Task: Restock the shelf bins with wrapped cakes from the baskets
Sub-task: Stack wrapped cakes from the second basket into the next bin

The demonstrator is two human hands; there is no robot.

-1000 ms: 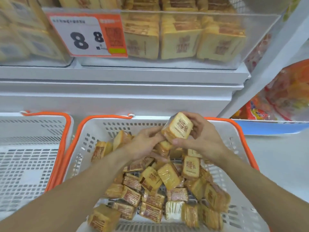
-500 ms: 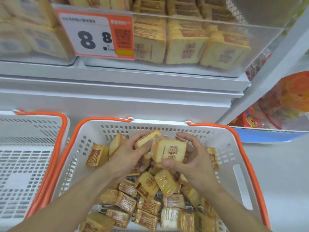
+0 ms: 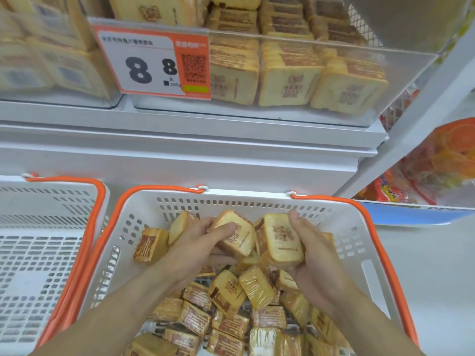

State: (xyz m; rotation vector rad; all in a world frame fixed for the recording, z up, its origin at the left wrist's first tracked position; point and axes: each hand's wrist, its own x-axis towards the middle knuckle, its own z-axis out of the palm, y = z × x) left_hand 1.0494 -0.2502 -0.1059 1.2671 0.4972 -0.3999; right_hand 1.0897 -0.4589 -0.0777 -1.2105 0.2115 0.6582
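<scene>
Left hand (image 3: 198, 242): curled round one wrapped cake (image 3: 235, 236), thumb across its face.
Right hand (image 3: 312, 255): cups a second cake (image 3: 280, 240), fingers behind it.
Basket (image 3: 257, 199): loose cakes heaped beneath both hands.
Shelf bin (image 3: 401, 73): directly far of and above the hands, rows upright.
Hidden: right fingertips; bin's top edge cut off.

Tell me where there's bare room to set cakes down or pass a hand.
The left basket shows bare floor. In the right basket, bare floor shows along the left wall, below the lone cake. Its middle and right are heaped. The bin front row is packed.
</scene>
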